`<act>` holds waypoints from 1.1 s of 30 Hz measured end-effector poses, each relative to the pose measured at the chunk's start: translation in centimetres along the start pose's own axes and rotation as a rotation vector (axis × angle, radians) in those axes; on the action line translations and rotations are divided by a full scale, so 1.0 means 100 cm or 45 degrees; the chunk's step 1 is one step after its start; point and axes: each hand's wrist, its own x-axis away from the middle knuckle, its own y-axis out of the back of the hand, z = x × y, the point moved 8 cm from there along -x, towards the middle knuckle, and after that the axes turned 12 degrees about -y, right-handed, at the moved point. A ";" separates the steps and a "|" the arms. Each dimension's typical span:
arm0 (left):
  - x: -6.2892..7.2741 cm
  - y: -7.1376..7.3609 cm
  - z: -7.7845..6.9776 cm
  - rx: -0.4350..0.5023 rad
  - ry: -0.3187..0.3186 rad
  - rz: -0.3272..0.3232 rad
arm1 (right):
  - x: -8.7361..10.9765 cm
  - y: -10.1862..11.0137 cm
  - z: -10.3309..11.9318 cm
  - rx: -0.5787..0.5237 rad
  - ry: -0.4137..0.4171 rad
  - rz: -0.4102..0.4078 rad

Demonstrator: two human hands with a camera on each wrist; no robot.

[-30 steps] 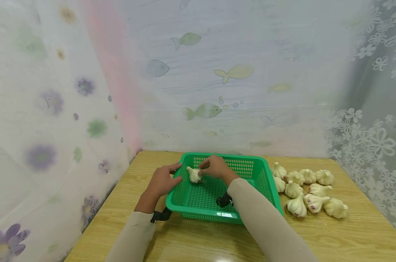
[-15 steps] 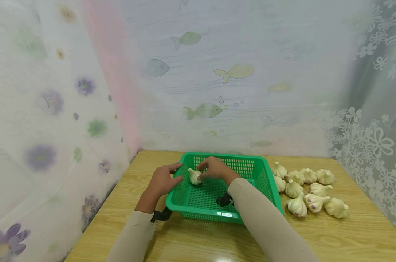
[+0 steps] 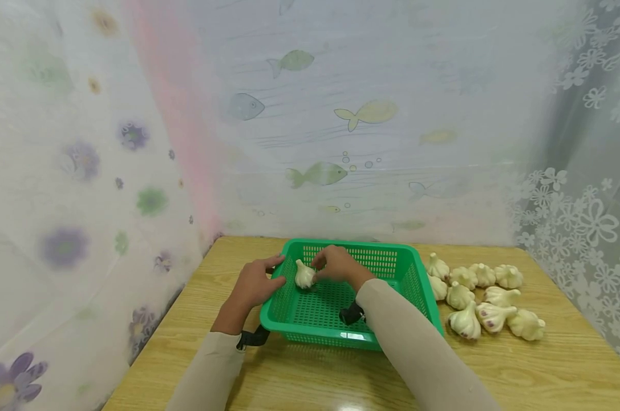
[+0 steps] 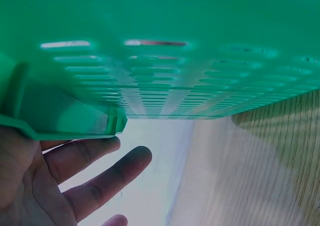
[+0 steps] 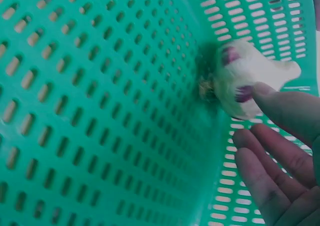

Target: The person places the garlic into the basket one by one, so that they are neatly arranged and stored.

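A garlic bulb (image 3: pixel 304 275) sits near the left wall inside the green plastic basket (image 3: pixel 351 338), its stem pointing up. My right hand (image 3: pixel 337 264) reaches in beside it. In the right wrist view, the thumb touches the purple-streaked bulb (image 5: pixel 240 80), while the other fingers (image 5: pixel 260 176) lie loosely apart from it. My left hand (image 3: pixel 253 283) rests at the basket's left rim, its thumb over the edge. From the left wrist view, its fingers (image 4: pixel 107 183) extend straight and spread below the rim; the thumb is hidden there.
Several garlic bulbs (image 3: pixel 460 297) lie grouped on the wooden table (image 3: pixel 561 365), right of the basket. A patterned sheet (image 3: pixel 371 194) hangs behind the table, and another flowered sheet (image 3: pixel 84 228) runs along the left.
The bulb in the basket has turned from leaning left to standing more upright. My right hand's fingers have shifted slightly around it; the left hand stays at the rim.
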 end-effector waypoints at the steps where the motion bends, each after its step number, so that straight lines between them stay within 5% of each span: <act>1: 0.000 0.000 0.000 -0.002 -0.001 0.001 | 0.000 0.001 0.000 0.009 0.001 -0.005; 18: 0.000 0.000 0.003 -0.087 -0.003 -0.027 | 0.025 0.062 0.030 -0.028 0.152 -0.011; 33: 0.000 -0.001 -0.002 -0.085 -0.025 -0.032 | 0.072 0.104 0.023 -0.018 0.215 -0.011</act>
